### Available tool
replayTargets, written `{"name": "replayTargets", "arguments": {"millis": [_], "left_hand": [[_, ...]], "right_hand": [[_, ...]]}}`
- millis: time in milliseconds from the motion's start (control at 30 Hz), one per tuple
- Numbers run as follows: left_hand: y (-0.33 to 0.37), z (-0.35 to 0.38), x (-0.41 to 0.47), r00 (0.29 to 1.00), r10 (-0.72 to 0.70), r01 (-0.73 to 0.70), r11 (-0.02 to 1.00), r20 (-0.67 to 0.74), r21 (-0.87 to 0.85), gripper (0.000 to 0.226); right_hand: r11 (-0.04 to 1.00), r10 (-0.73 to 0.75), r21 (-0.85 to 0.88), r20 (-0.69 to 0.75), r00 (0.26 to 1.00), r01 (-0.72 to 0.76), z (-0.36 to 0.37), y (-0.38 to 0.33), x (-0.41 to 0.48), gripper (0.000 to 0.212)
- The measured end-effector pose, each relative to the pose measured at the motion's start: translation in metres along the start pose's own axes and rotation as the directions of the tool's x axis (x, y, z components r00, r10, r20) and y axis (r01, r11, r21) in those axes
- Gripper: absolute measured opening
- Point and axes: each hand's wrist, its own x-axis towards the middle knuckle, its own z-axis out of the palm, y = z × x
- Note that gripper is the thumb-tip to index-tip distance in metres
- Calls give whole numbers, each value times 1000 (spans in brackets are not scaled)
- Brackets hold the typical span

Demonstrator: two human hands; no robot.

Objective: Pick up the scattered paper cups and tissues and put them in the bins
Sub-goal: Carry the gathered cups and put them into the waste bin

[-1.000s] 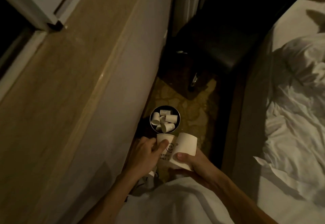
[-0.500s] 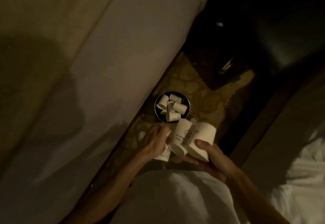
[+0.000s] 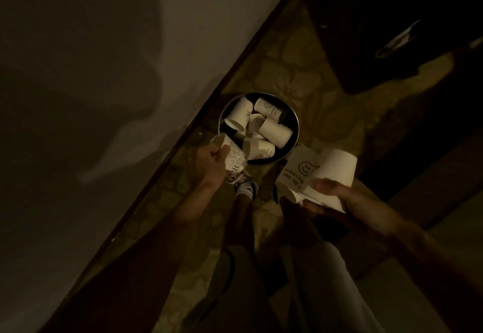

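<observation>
Paper cup [image 3: 226,153]: gripped by left hand [image 3: 209,165] at bin [image 3: 294,115] rim.
Two paper cups [image 3: 317,173]: clasped in right hand [image 3: 345,196].
Bin: on floor [image 3: 300,71], holding cups.

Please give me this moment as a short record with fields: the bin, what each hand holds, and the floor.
bin: round dark metal bin on the floor beside the pale wall, several white paper cups lying inside
left hand: left hand at the bin's near rim, holding one printed white paper cup
right hand: right hand holding two white paper cups, one with a smiley print, one plain
floor: yellowish patterned carpet
</observation>
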Motion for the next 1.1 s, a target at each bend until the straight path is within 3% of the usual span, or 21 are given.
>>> {"name": "replayTargets", "arguments": {"millis": [133,233,400,533,600,667,700,767,800,833,867,900,967,1033,1100], "left_hand": [[-13,40,45,989,100,-83,984,-105,159,38],[-24,67,63,981,114,-63,952,-156,299,46],[-44,102,87,995,102,-99,926,12,365,57],[-39,106,96,977,107,-166,923,183,347,72],[-34,93,88,980,129,-180,898,149,401,75],[-29,78,75,957,287,-271,847,35,457,67],[-25,70,69,930,367,-332,854,-11,401,59],[-14,57,60,913,406,-408,909,43,84,44],[-5,51,57,915,365,-339,927,175,-160,37],[3,45,55,886,315,-183,912,341,-368,33],[6,43,56,838,288,-41,880,464,-473,33],[8,43,58,801,285,30,860,527,-510,37],[10,46,64,791,318,25,836,522,-548,39],[13,48,75,849,346,-60,815,400,-577,39],[17,53,89,913,351,-208,839,208,-503,46]], "right_hand": [[1000,15,-19,5,1000,-15,-11,7,40,53],[999,31,-39,-6,999,-32,-13,11,59,57],[997,49,-66,15,999,-48,-12,9,76,67],[991,27,-134,60,998,-18,-5,-4,85,61],[985,21,-173,65,998,-9,1,-10,89,62],[982,20,-189,77,997,-5,9,-17,94,60],[982,22,-186,87,996,-5,14,-19,96,58],[989,28,-151,99,995,-12,23,-24,103,61],[993,32,-118,109,994,-19,27,-27,106,62],[996,34,-85,127,991,-23,30,-29,109,59],[998,33,-55,153,988,-25,32,-32,111,52],[999,31,-26,181,983,-27,34,-33,113,48],[999,28,18,202,979,-33,36,-36,116,52],[999,18,47,187,982,-27,36,-37,120,59],[998,-3,55,128,992,-4,34,-36,123,54]]}}
